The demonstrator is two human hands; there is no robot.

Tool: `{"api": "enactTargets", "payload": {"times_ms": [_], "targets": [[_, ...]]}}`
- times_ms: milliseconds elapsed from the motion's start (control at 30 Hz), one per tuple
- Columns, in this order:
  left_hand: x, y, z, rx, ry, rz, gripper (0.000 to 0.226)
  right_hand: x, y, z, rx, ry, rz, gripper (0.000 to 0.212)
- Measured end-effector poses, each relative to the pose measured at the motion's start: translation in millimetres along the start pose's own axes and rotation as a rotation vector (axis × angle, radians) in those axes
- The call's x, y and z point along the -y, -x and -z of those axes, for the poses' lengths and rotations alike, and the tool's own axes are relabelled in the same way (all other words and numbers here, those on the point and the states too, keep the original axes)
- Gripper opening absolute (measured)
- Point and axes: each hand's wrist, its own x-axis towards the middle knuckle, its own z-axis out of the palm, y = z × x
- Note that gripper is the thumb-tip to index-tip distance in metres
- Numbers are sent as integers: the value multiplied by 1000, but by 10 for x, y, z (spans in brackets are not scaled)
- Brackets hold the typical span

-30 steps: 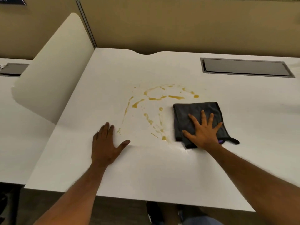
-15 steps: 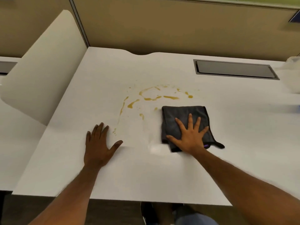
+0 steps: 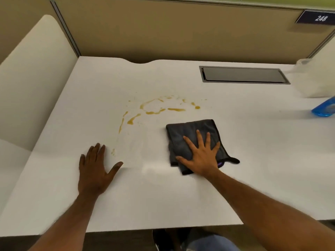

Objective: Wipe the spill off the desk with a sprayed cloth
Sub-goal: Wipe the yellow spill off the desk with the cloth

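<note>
An orange-brown spill (image 3: 155, 110) streaks the middle of the white desk (image 3: 253, 142). A folded dark grey cloth (image 3: 188, 136) lies just right of and below the streaks. My right hand (image 3: 201, 154) presses flat on the cloth, fingers spread. My left hand (image 3: 96, 169) rests flat on the bare desk at the lower left, fingers apart, holding nothing. A small spot of spill (image 3: 113, 152) sits beside its fingertips. A wet sheen marks the desk left of the cloth.
A recessed grey cable hatch (image 3: 243, 75) sits at the back right. A blue spray bottle (image 3: 324, 109) and a blurred clear container (image 3: 311, 78) stand at the right edge. A white divider panel (image 3: 36, 73) rises on the left; a beige partition wall runs behind.
My right hand slid the cloth leftward across the lower streaks, which are gone, then a little back to the right. The view shifted, bringing in the blue bottle. My left hand stayed put.
</note>
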Motion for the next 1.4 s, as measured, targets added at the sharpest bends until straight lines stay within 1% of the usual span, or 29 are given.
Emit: {"api": "enactTargets", "payload": {"times_ms": [67, 100, 200, 267, 300, 333, 367, 433, 500, 533, 633, 700, 833, 900, 967, 1067, 1100, 1133, 1200, 1300, 1400], "targets": [[-4, -9, -4, 14, -7, 5, 101, 297, -200, 37, 13, -31, -39, 95], [-7, -9, -7, 20, -14, 7, 102, 484, -233, 16, 19, -30, -3, 96], [1, -2, 8, 27, -19, 10, 105, 860, 31, -139, -2, 20, 269, 89], [7, -12, 23, 34, -15, 12, 107, 727, 306, -253, -56, 18, 405, 85], [5, -6, 23, 36, -15, 12, 107, 552, 393, -279, -87, 5, 426, 83], [5, 4, 18, 30, -12, 13, 107, 344, 442, -269, -110, -1, 413, 82], [6, 7, 8, 17, -8, 18, 107, 121, 447, -235, -120, 2, 359, 81], [15, 7, -5, 6, -10, 22, 106, -285, 337, -115, -100, -12, 178, 82], [17, -18, -20, -13, -17, 9, 105, -506, 195, 11, -72, -73, -29, 81], [20, -29, -21, -18, -14, 8, 105, -509, 125, 52, -81, -87, -87, 79], [21, -20, -34, -7, -11, -2, 106, -210, -43, 69, -106, -62, -165, 79], [31, -27, -48, -4, -9, -7, 107, 143, -124, 26, -85, -51, -139, 85], [31, -58, 12, 22, -33, -22, 99, 877, 95, -153, -46, 0, 105, 83], [70, -105, 79, 4, -44, -64, 90, 939, 299, -240, -64, 10, 183, 79], [203, -185, 152, 6, -58, -128, 83, 797, 355, -228, -77, 5, 180, 77], [426, -248, 187, 42, -77, -187, 80, 616, 204, -141, -54, 10, -14, 81], [481, -253, 187, 56, -74, -200, 81, 668, 130, -110, -51, 4, -68, 84], [532, -252, 191, 74, -69, -215, 82, 792, 50, -94, -47, -6, -85, 86], [602, -255, 199, 95, -43, -251, 80, 1174, -65, -106, -21, -8, -18, 88], [650, -275, 205, 111, 9, -277, 76, 1791, -19, -204, 3, 10, 151, 89], [679, -377, 221, 140, 3, -295, 78, 1929, 144, -284, -42, 11, 239, 85]]}}
